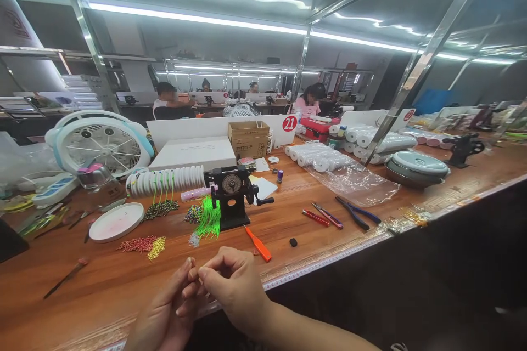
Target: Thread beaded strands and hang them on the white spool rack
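My left hand is raised at the table's front edge, palm turned inward, fingers curled and closed. Against its fingertips, my right hand pinches with thumb and index finger. Whatever sits between the fingers of either hand is too small to make out. Just beyond them lies an orange-handled tool. Behind it stands a black winding device with a crank and dial, carrying a row of white spools. Bright green strands lie at its base, beside red pieces and yellow pieces.
On the left are a fan, a white round lid and a brush. Pliers, a red cutter and a black cap lie to the right. Beyond are plastic-wrapped rolls and a lidded bowl. People sit farther back.
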A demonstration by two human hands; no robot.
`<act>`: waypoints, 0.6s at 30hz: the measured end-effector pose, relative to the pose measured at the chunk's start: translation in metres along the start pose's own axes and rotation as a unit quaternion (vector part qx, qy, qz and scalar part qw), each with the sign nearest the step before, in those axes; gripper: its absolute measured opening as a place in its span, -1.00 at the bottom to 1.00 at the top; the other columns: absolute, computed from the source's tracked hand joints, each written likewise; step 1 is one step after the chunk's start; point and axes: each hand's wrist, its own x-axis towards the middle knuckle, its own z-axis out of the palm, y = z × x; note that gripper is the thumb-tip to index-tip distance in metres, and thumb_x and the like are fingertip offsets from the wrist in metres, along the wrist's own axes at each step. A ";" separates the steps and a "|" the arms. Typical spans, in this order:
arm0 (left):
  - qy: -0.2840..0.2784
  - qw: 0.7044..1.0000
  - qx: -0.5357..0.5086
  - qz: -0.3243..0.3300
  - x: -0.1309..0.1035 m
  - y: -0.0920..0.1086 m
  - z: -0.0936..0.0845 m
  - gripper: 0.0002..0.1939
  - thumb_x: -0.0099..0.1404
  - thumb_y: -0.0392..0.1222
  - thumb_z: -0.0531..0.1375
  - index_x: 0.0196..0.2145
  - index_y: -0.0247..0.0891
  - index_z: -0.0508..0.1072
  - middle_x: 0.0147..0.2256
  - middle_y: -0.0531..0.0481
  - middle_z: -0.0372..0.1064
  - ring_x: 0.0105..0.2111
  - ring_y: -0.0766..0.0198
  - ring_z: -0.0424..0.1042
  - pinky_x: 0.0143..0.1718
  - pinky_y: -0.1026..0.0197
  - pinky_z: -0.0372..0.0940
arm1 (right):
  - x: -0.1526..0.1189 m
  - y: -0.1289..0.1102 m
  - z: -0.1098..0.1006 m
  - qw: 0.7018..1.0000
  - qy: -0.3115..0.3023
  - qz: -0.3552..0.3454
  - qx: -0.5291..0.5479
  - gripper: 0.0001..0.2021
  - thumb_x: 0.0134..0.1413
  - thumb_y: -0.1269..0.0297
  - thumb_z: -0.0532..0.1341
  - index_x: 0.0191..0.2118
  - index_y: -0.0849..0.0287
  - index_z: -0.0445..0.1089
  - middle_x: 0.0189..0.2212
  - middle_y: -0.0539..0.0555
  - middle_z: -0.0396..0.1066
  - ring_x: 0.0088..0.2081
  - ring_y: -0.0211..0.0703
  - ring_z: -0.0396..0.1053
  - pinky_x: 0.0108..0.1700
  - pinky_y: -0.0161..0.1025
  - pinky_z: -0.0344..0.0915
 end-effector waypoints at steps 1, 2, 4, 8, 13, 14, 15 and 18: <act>0.004 1.000 -0.022 -0.010 0.000 -0.001 0.000 -0.72 0.25 -0.39 0.07 -0.59 -0.39 0.40 -0.67 0.10 0.15 -0.73 0.51 0.13 -0.77 0.46 0.14 | -0.001 0.002 0.001 1.000 0.002 -0.014 -0.025 -0.79 -0.12 0.20 0.26 -0.50 0.26 0.33 -0.57 0.07 0.36 -0.57 -0.28 0.30 -0.50 -0.34 0.24; 0.006 0.999 -0.042 -0.021 0.000 -0.002 -0.001 -0.67 0.29 -0.36 0.03 -0.61 -0.39 0.37 -0.69 0.11 0.10 -0.76 0.52 0.09 -0.80 0.47 0.08 | -0.001 0.004 0.001 0.998 0.007 -0.031 -0.059 -0.80 -0.10 0.20 0.25 -0.50 0.25 0.33 -0.56 0.07 0.36 -0.55 -0.27 0.30 -0.49 -0.34 0.24; 0.002 0.997 -0.075 -0.037 0.001 -0.003 -0.002 -0.64 0.32 -0.32 -0.01 -0.61 -0.37 0.34 -0.71 0.15 0.03 -0.79 0.54 0.03 -0.82 0.48 0.03 | -0.001 0.008 0.002 0.987 0.024 -0.071 -0.143 -0.81 -0.07 0.23 0.22 -0.53 0.25 0.34 -0.55 0.07 0.34 -0.53 -0.28 0.29 -0.48 -0.35 0.22; -0.005 0.995 -0.092 -0.043 0.003 -0.004 -0.005 -0.65 0.34 -0.30 -0.03 -0.60 -0.34 0.31 -0.74 0.19 -0.06 -0.81 0.54 0.01 -0.82 0.49 0.03 | -0.001 0.011 0.002 0.961 0.052 -0.125 -0.241 -0.83 -0.05 0.30 0.19 -0.57 0.24 0.34 -0.58 0.03 0.28 -0.53 -0.31 0.25 -0.47 -0.37 0.20; 0.010 0.997 -0.071 -0.031 0.001 -0.005 0.001 -0.64 0.33 -0.32 -0.03 -0.62 -0.33 0.27 -0.74 0.19 -0.07 -0.80 0.53 0.03 -0.81 0.48 0.05 | 0.000 0.011 0.003 0.952 0.044 -0.141 -0.269 -0.83 -0.03 0.34 0.16 -0.56 0.24 0.38 -0.56 0.02 0.27 -0.55 -0.35 0.22 -0.49 -0.39 0.18; 0.014 0.997 -0.067 -0.030 0.000 -0.005 0.002 -0.63 0.33 -0.31 -0.02 -0.63 -0.33 0.26 -0.74 0.19 -0.07 -0.80 0.53 0.02 -0.81 0.48 0.05 | 0.000 0.011 0.003 0.952 0.042 -0.142 -0.270 -0.83 -0.02 0.34 0.16 -0.56 0.24 0.39 -0.56 0.02 0.28 -0.55 -0.35 0.22 -0.49 -0.40 0.17; 0.016 0.998 -0.061 -0.029 -0.001 -0.005 0.002 -0.63 0.32 -0.30 -0.01 -0.64 -0.33 0.26 -0.74 0.19 -0.08 -0.80 0.53 0.02 -0.81 0.47 0.05 | 0.000 0.011 0.003 0.951 0.042 -0.143 -0.270 -0.83 -0.02 0.34 0.16 -0.55 0.24 0.39 -0.56 0.02 0.28 -0.55 -0.35 0.22 -0.49 -0.40 0.18; 0.016 0.999 -0.026 -0.025 -0.001 -0.005 0.000 -0.66 0.29 -0.29 0.05 -0.65 -0.31 0.26 -0.74 0.19 -0.11 -0.78 0.51 0.01 -0.77 0.45 0.11 | 0.000 0.011 0.003 0.949 0.046 -0.148 -0.274 -0.83 -0.02 0.33 0.16 -0.56 0.23 0.38 -0.58 0.02 0.28 -0.55 -0.35 0.22 -0.49 -0.39 0.17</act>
